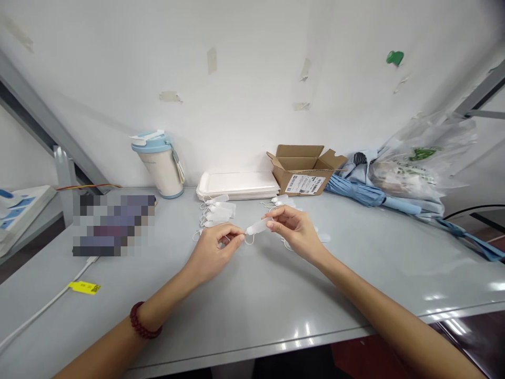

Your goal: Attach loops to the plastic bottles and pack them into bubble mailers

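Observation:
Above the grey table, my right hand pinches a small white tag by its right end. My left hand pinches the thin white string loop at the tag's left end. Both hands are closed in a pinch, close together over the middle of the table. A pile of similar white tags with strings lies just behind my left hand. More white tags lie behind my right hand. A dark red bead bracelet sits on my left wrist.
A stack of white trays and an open cardboard box stand at the wall. A blue-lidded cup stands at the back left. Folded blue umbrella and plastic bag lie right. A white cable with yellow label runs left.

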A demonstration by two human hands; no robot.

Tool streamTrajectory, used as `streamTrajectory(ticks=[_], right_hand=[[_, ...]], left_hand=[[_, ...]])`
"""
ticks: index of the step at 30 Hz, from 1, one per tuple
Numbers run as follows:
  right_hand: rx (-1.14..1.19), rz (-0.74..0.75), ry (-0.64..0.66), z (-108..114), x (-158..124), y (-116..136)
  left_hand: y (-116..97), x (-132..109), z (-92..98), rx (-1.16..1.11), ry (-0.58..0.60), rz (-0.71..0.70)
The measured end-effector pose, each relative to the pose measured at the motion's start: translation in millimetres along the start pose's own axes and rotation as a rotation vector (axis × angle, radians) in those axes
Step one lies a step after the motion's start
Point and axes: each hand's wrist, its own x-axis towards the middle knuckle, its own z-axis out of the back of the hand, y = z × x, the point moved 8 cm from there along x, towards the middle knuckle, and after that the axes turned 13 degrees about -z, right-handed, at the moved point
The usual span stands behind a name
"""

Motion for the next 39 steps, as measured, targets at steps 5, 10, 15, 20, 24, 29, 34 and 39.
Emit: streamTrajectory(ticks=[5, 10, 15, 20, 24, 29, 34, 39], right_hand=[[0.018, -0.019, 0.020, -2.7, 2.9, -4.6], [0.033, -0.026, 0.022, -3.9, 1.1, 0.0], [0.016, 0.016, -0.061, 6.4, -0.9, 6.5], [-0.004, 0.018, -0.070, 7.0, -0.9, 6.3], [-0.013, 0.027, -0.071, 5.7, -1.5, 6.5], [-0.068, 0.029, -0.053, 1.3, -3.6, 5.0], [-0.240, 0.133, -0.052, -4.1, -7.4, 8.8], [-0.457, 0.296, -0.104, -0.5, -7.2, 19.8]], left_hand=[[-3.6, 1.4, 2.1, -0.033, -0.011, 0.005], [-0.9, 5.2, 17.9, -0.080, -0.103, 0.045], [8.4, 8.0, 35.7, -0.120, -0.180, 0.094], [7.6, 7.5, 24.4, -0.104, -0.078, 0.106], [-0.5, 6.8, 15.9, -0.113, -0.019, 0.059], [-5.4, 7.1, 14.4, -0.134, 0.007, 0.024], [9.2, 8.7, 22.3, -0.137, -0.006, 0.132], [26.5, 11.8, 57.8, -0.137, -0.146, 0.196]])
